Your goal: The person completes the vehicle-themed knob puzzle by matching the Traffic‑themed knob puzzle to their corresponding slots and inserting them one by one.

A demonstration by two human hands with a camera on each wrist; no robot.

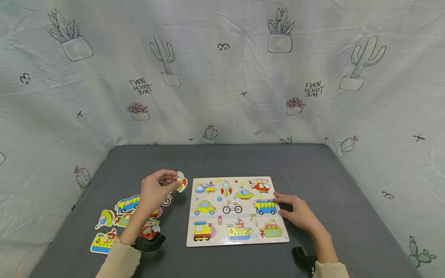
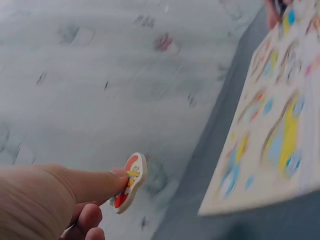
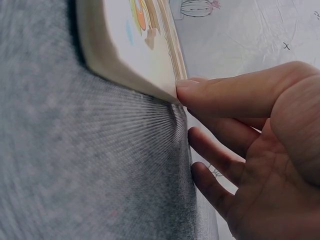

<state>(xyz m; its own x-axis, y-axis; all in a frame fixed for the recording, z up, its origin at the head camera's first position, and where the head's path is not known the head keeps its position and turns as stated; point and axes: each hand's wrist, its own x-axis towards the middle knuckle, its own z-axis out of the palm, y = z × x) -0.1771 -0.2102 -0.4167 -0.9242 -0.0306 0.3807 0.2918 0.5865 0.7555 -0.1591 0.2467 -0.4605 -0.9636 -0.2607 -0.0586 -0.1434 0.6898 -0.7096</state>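
Through the head view I can read two blocks of lettering, both on the patterned curtain: the left block and the right block each say "DON'T TOUCH ME", with the letters reversed. I also see small cross marks printed on that cloth. In my left wrist view, a dark curtain print is too blurred to read.
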